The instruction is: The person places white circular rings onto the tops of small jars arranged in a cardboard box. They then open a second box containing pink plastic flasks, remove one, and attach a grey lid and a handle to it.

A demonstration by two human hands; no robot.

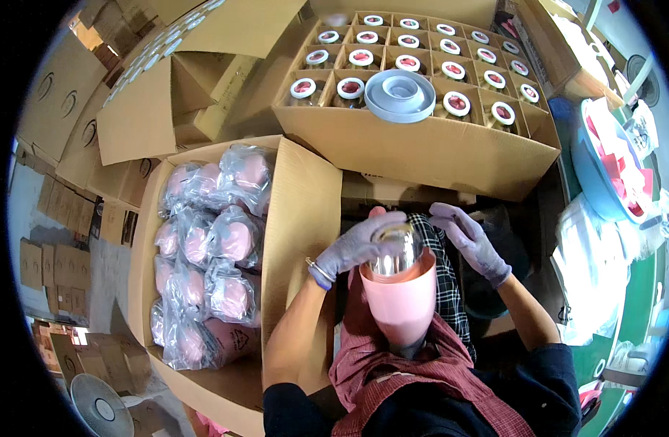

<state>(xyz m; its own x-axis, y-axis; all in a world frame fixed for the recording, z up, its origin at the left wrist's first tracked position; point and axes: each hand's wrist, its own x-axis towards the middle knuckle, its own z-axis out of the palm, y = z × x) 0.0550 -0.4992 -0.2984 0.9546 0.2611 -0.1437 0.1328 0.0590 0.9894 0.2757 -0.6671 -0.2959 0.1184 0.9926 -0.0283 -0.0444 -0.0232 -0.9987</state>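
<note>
A pink tapered vessel (401,306) stands in my lap, its mouth facing up. Rising from that mouth is a clear, shiny glass jar (397,255), partly inside the pink wall. My left hand (360,246), in a pale lilac glove with a bracelet at the wrist, has its fingers wrapped on the side of the glass. To the right of the glass, apart from it, my right hand (471,244) is held up in a matching glove, fingers stretched out and holding nothing.
At my left, an open carton (305,211) contains several bagged pink pieces (235,240). Ahead, a divided box (422,146) holds rows of lidded jars, with a grey-blue round dish (400,108) on top. A blue basin (593,175) of red-and-white pieces stands right, near white plastic bags (593,262).
</note>
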